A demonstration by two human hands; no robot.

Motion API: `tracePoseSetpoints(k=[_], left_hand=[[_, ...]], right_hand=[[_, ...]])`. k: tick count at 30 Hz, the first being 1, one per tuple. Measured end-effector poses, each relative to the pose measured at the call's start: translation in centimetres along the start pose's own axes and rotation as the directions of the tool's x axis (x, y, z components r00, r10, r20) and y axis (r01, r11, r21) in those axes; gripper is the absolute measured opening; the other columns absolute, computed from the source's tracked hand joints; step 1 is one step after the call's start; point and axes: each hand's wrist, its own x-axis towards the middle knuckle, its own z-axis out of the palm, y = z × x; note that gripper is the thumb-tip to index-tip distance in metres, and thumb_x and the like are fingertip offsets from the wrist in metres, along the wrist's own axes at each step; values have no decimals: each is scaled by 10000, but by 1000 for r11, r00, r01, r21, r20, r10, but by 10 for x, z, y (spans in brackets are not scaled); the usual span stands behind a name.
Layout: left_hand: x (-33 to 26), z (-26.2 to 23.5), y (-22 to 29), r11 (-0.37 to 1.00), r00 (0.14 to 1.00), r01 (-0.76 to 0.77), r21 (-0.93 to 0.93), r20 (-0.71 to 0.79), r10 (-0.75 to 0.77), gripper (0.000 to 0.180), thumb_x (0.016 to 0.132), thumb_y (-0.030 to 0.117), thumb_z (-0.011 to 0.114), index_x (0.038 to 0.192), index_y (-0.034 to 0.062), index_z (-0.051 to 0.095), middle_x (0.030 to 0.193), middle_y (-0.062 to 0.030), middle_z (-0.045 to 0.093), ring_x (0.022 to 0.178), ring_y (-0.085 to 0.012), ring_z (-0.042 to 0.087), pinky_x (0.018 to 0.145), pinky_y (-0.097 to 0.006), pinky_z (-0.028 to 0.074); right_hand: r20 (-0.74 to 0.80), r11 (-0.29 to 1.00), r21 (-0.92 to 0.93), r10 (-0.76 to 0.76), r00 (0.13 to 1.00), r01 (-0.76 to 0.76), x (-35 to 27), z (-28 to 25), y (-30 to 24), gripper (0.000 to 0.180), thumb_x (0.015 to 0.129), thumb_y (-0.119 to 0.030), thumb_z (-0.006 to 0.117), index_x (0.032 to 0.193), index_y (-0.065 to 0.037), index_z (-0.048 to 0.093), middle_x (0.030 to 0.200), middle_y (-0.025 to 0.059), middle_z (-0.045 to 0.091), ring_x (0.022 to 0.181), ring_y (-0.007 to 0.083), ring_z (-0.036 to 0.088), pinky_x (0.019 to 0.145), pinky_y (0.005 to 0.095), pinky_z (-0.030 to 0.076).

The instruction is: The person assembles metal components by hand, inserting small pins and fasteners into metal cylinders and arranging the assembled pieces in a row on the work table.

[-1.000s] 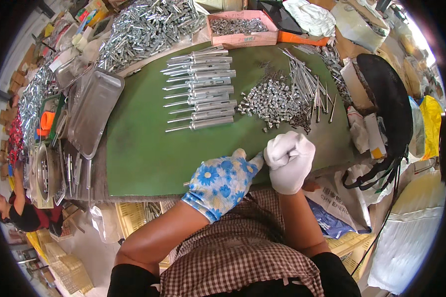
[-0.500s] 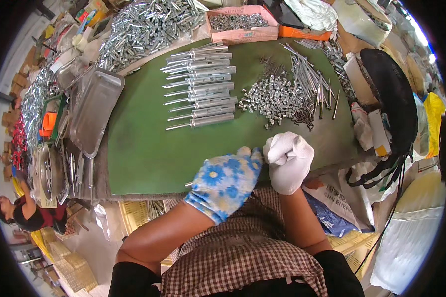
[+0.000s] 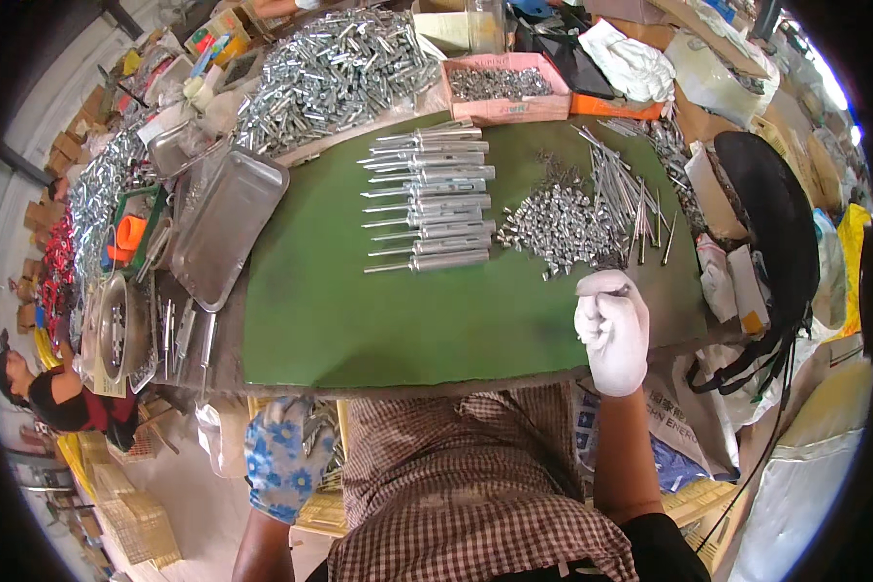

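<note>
My left hand (image 3: 283, 466), in a white glove with blue flowers, is down past the table's near edge, beside a yellow basket (image 3: 322, 514) with metal parts in it. Its fingers point down and away, and I cannot see what they hold. My right hand (image 3: 613, 335), in a plain white glove, is closed over the table's near right side; whatever it may hold is hidden. Just beyond it lies a heap of small silvery metal caps (image 3: 558, 228), with thin metal rods (image 3: 623, 194) alongside. Several pointed metal tubes (image 3: 446, 209) lie in a row at mid-table.
A green mat (image 3: 359, 330) covers the table. A metal tray (image 3: 228, 228) leans at its left. Behind are a large heap of metal tubes (image 3: 335, 82) and a pink box (image 3: 507, 110) of small parts. A black bag (image 3: 766, 213) stands right. Another person (image 3: 68, 393) is far left.
My left hand has gone from beside the right hand down and left, past the table edge. My closed right hand has shifted right. The view has shifted too.
</note>
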Motion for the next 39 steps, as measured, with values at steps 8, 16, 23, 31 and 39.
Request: tracePoseSetpoints(k=[8,16,23,31,39], left_hand=[[143,45,62,911,900,-353,-214,-343,268,353,789,112,691,1131,71,611,1054,-104,639,972,-306,608,816,-412,498],[173,59,68,944,959,-226,-240,114,259,249,830,240,683,1013,77,639,1058,-112,586,952,-309,590,803,-429,493],[155,70,50,817,935,-355,-454,-155,319,220,827,154,678,1020,61,629,1017,-83,605,827,-306,619,685,-389,512],[156,26,94,860,869,-475,-185,56,492,399,830,294,673,1193,136,622,947,-61,654,841,-250,648,679,-369,535],[142,43,87,823,885,-436,-363,-8,465,385,851,249,665,1230,187,632,824,-49,611,729,-243,637,609,-360,528]], right_hand=[[34,989,-149,14,999,-9,0,12,-4,353,977,-229,401,1149,23,579,760,74,593,456,69,412,414,203,306],[-15,969,-246,7,1000,-10,-6,10,-6,315,955,-168,411,1089,41,604,786,59,585,468,61,400,442,205,311],[101,834,-528,246,964,-158,-24,24,-22,395,1000,-254,449,1279,3,558,940,73,660,567,46,466,512,198,387],[44,848,-449,336,941,-281,-18,33,-28,375,1011,-258,458,1208,38,576,872,62,689,467,39,415,439,205,349],[24,626,-765,262,965,-151,-17,25,-19,181,913,-184,608,914,-5,633,767,52,659,705,115,597,689,270,478]])
